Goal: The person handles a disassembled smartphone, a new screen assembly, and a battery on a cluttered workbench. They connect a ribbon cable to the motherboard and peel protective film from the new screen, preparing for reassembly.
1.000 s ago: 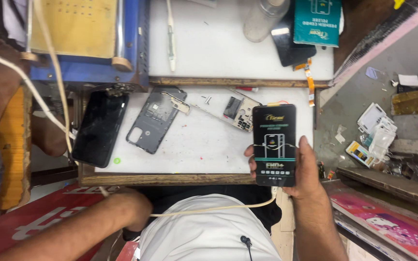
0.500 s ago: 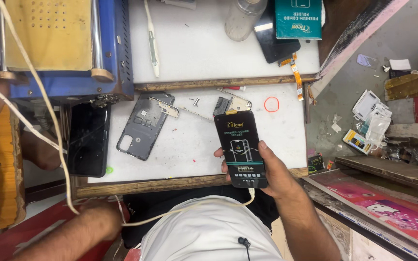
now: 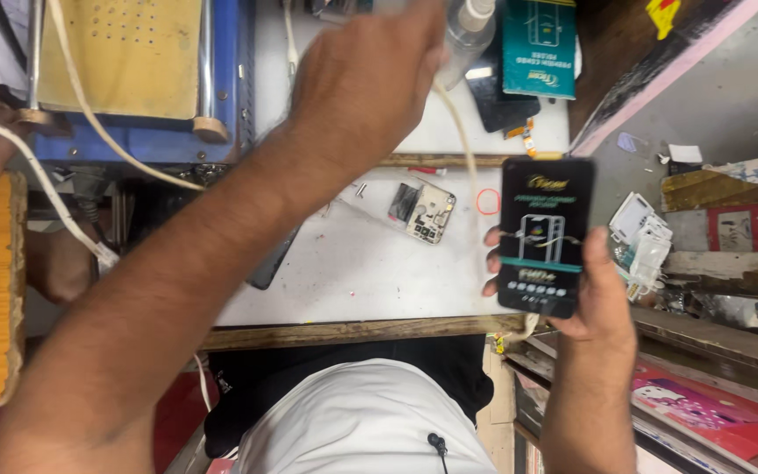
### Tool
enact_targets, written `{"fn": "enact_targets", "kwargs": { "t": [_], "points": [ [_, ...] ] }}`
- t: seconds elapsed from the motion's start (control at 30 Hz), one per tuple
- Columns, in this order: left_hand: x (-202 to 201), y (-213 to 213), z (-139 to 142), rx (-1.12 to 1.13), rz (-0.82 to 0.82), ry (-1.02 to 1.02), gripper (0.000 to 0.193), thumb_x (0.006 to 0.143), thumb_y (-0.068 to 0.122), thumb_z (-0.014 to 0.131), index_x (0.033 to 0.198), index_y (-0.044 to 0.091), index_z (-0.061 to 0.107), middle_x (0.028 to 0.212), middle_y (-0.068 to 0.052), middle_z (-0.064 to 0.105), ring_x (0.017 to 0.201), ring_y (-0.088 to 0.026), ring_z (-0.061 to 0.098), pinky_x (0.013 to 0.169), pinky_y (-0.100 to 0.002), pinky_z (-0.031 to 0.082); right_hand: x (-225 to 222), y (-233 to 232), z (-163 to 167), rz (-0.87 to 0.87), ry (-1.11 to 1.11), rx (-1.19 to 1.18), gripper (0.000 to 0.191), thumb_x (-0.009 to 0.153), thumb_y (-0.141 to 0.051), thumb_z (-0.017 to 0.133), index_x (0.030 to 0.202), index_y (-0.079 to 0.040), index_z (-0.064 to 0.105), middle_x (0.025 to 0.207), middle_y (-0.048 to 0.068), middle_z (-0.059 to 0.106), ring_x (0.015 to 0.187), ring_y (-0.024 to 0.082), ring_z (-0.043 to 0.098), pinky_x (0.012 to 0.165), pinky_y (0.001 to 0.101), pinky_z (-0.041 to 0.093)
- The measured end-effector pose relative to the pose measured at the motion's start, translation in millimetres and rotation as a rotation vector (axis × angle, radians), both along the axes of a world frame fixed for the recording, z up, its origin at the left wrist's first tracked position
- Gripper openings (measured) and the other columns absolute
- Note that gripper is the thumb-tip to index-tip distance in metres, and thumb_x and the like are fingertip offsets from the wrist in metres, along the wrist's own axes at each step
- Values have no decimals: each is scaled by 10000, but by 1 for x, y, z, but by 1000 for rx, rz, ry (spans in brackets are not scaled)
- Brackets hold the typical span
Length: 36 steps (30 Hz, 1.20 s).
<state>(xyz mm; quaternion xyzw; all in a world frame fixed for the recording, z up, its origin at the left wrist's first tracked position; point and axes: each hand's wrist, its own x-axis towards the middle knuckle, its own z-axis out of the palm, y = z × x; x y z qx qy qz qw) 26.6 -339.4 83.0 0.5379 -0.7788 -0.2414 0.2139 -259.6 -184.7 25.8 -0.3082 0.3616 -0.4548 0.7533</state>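
My right hand (image 3: 594, 303) grips a flat black retail box (image 3: 544, 235) with a phone picture on it, held upright over the right edge of the white worktop (image 3: 370, 272). My left arm stretches across the worktop; my left hand (image 3: 366, 75) is at the far side next to a clear bottle (image 3: 468, 26), its fingertips cut off by the frame edge. A cream cable (image 3: 462, 140) runs down from beside that hand. A small phone circuit part (image 3: 423, 211) and an orange ring (image 3: 488, 202) lie between the hands.
A blue machine with a yellow pad (image 3: 116, 53) stands at the back left. A teal box (image 3: 537, 48) lies on a dark phone (image 3: 497, 101) at the back right. Another dark phone (image 3: 272, 263) shows under my forearm. Cluttered boxes (image 3: 730, 219) lie to the right.
My left arm has swung up from my lap across the worktop to the bottle at the back. The view has moved closer, and my right hand has shifted the black box rightward.
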Motion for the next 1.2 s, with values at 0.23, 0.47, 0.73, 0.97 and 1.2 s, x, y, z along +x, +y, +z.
{"fn": "enact_targets", "kwargs": {
  "t": [0.23,0.47,0.73,0.97,1.2],
  "points": [
    [-26,116,-43,-57,-134,646,726,1028,207,745,1592,37,321,1543,-210,465,1447,-377,534,1185,-482,505,4,-6,11,153,401,-85,790,1025,-566,525,1523,47,497,1321,234,652,1139,315,642,949,443,548],
    [-15,164,-109,469,99,1226,842,960,158,748,1595,22,212,1567,-175,355,1357,-256,543,1110,-411,553,83,7,-4,419,879,-408,566,1076,-253,480,1583,-26,371,1477,200,536,1390,315,532,1158,398,393],
    [4,180,-130,493,83,1405,780,962,14,705,1585,38,236,1610,-169,325,1406,-252,508,1174,-427,512,103,5,3,447,850,-423,599,1066,-265,501,1602,-48,343,1537,209,487,1438,346,484,1182,415,361],
    [2,181,-138,510,18,1505,861,952,-2,705,1611,64,155,1615,-190,300,1461,-281,459,1215,-457,468,99,11,3,438,976,-448,756,971,-347,640,1602,-69,329,1547,205,483,1423,362,498,1160,436,391],
    [9,180,-143,530,13,1479,912,932,23,736,1614,72,133,1589,-200,304,1422,-277,481,1190,-451,484,105,12,2,446,1110,-479,901,851,-429,742,1581,-80,346,1515,227,523,1413,388,506,1113,456,443]
  ]
}}
